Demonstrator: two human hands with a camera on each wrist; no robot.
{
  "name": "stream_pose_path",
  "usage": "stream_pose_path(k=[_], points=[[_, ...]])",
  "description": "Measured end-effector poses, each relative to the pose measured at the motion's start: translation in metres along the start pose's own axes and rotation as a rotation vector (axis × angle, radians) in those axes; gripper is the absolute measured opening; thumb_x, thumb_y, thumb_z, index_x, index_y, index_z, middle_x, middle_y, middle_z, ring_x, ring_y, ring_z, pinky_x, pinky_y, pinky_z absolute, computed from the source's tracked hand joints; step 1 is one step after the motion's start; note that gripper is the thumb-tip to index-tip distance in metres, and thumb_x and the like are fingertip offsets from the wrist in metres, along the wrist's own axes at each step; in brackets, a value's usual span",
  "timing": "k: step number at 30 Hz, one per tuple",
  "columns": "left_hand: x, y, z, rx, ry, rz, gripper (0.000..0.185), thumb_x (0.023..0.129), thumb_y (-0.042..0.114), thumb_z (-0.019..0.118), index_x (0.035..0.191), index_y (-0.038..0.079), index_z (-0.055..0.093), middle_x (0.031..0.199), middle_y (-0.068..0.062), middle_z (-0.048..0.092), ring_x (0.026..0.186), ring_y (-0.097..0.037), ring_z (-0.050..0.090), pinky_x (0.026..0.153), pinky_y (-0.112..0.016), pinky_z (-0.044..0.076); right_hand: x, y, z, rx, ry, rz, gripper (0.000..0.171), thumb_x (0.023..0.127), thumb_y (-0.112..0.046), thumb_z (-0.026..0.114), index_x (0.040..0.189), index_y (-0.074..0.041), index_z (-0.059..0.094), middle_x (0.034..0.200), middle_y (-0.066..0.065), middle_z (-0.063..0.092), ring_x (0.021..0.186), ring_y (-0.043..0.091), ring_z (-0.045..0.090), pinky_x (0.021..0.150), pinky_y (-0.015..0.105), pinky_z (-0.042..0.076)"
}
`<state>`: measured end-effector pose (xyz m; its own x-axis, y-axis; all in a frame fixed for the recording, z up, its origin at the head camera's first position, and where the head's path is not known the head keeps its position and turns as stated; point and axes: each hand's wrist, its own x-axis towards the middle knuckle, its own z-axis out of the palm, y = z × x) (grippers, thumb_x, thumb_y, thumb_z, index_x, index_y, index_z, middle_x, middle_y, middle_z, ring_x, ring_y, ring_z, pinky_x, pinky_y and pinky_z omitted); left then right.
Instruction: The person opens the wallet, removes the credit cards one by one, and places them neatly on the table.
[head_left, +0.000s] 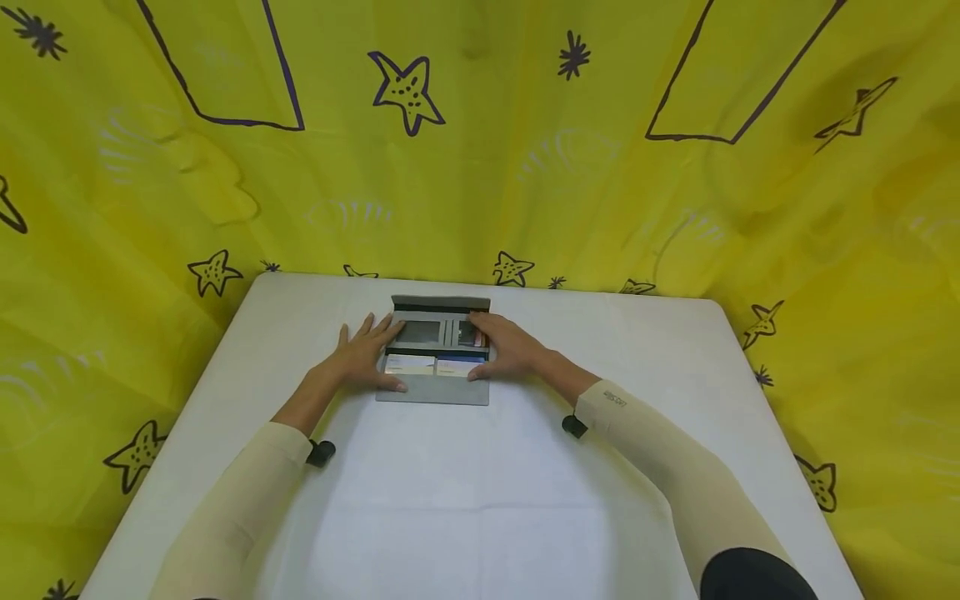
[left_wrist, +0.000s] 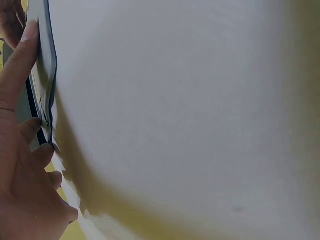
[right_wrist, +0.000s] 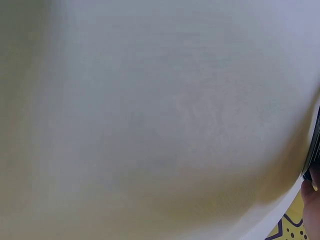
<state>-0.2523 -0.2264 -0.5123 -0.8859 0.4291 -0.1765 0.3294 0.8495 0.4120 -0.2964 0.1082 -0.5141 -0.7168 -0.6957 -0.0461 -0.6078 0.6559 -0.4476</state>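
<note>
Grey wallet (head_left: 438, 350) lies unfolded flat on the white desk (head_left: 480, 492), near its far edge — cards (head_left: 433, 365) show in the slots. Left hand (head_left: 363, 357) presses the wallet's left side, fingers straight, thumb on the near flap. Right hand (head_left: 508, 348) rests flat on the right side, fingertips at the upper card slots. Yellow star-print cloth (head_left: 675, 192) hangs behind the desk.

We see a grey fold-open fabric wallet (head_left: 435, 390) with black card slots, on a white table (head_left: 480, 492), before a yellow cloth backdrop (head_left: 525, 167) printed with dark purple stars.
</note>
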Motion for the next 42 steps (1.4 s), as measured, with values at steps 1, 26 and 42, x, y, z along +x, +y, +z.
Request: stream_pose_path(k=[1,26,42], points=[[0.000,0.000,0.001,0.003,-0.001,0.001,0.123,0.077,0.061,0.088,0.168,0.011,0.023,0.175,-0.019,0.009,0.158,-0.049,-0.001,0.116,-0.078,-0.006,-0.001,-0.001,0.000,0.004,0.011,-0.010,0.113,0.083,-0.057,0.085,0.165,-0.004,0.029,0.169,0.016,0.032,0.155,0.035,0.028,0.125,0.048,0.024],[-0.002,0.001,0.005,0.019,-0.019,-0.022,0.129,0.073,0.060,0.090,0.168,0.008,0.020,0.175,-0.020,0.004,0.157,-0.050,-0.004,0.116,-0.077,-0.007,-0.017,-0.013,-0.001,0.359,0.199,0.044,0.057,0.093,-0.007,0.081,0.144,0.002,0.058,0.135,0.016,0.063,0.120,0.030,0.061,0.107,0.042,0.049],[-0.001,-0.001,0.007,0.001,-0.012,-0.014,0.129,0.074,0.060,0.090,0.168,0.009,0.020,0.175,-0.021,0.005,0.157,-0.050,-0.004,0.116,-0.076,-0.008,-0.019,-0.020,0.005,0.424,0.148,0.018,0.023,0.090,-0.004,0.083,0.111,0.000,0.074,0.104,0.006,0.071,0.091,0.017,0.065,0.084,0.030,0.057]])
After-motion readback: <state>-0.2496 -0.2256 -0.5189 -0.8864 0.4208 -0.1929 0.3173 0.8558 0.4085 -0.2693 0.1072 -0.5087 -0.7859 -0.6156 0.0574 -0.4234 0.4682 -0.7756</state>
